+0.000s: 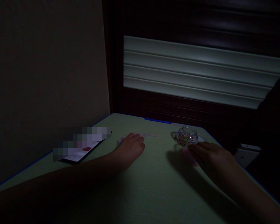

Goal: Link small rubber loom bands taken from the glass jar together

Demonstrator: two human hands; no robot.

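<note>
Right grip (208,155) closed on pink item (189,156); clear jar (187,137) at item's 12 o'clock. Left grip (132,147): hold cannot be told; pale strands (146,135) at its 2 o'clock.

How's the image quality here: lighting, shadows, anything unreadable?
Head view: dim overall, brightest on the slatted panel; head view: the right hand and forearm cast a soft shadow on the tabletop; head view: pixelation hides part of the device screen, and the small pale pieces are too dim to separate.
</note>
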